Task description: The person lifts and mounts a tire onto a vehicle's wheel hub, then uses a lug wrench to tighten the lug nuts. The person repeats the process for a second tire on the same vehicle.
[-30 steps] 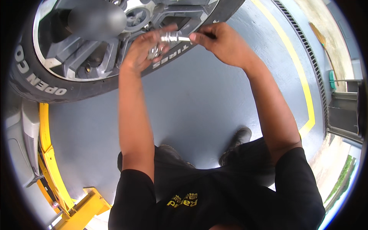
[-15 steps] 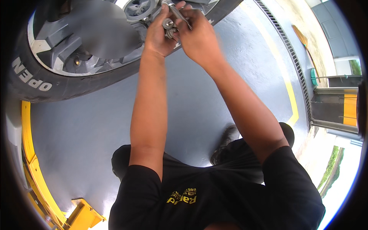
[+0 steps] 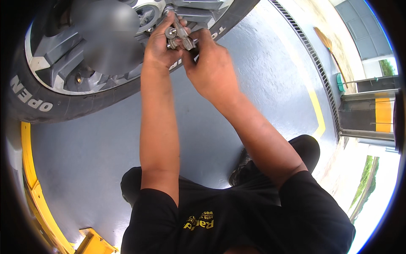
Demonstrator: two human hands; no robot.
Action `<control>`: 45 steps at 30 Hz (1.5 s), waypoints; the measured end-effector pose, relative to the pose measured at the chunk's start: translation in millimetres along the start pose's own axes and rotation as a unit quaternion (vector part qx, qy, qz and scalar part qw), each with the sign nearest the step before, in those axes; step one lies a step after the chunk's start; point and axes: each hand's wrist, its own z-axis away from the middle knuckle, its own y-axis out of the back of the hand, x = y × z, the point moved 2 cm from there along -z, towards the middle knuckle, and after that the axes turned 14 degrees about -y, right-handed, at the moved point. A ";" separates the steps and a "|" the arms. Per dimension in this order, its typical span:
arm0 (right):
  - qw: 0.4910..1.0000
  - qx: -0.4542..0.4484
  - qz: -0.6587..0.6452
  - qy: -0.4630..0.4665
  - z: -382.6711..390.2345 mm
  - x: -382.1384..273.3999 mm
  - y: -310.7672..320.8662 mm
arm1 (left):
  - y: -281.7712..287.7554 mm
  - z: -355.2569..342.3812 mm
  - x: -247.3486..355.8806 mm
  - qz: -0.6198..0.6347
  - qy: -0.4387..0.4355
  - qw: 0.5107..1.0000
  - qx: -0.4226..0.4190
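My left hand (image 3: 158, 48) is closed around several small silver metal pieces (image 3: 171, 33) and a longer metal tool (image 3: 182, 33), which slants down to the right from just below the wheel's hub (image 3: 146, 19). My right hand (image 3: 211, 72) is beside it, lower and to the right, its fingers curled at the tool's lower end; the fingertips are partly hidden. Both hands are in front of the grey alloy wheel (image 3: 203, 17) with its black tyre (image 3: 76, 99), at the upper left. Part of the wheel is covered by a blurred patch.
Yellow metal lift parts (image 3: 27, 148) run down the left side to the lower edge. A long drain grate (image 3: 317, 59) and a yellow painted line (image 3: 317, 110) cross the grey floor on the right, near a broom (image 3: 327, 44), a green dustpan (image 3: 340, 82) and a metal post (image 3: 363, 114).
Both hands have come together beside the hub, then shifted slightly left. The long tool has swung from level to a steep slant, and my right hand has moved left and lower.
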 end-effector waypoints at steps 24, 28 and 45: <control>0.951 -0.091 -0.221 -0.198 -16.1 18.7 -5.7 | -18.9 22.3 -1.9 -0.020 0.012 0.999 -0.045; 0.905 -0.169 -0.289 -0.264 -19.0 23.3 0.1 | -9.2 22.5 -7.5 -0.064 -0.008 0.996 0.066; 0.985 -0.037 -0.115 -0.127 -8.6 32.7 -17.5 | 1.1 15.4 -23.0 -0.046 0.006 0.991 0.129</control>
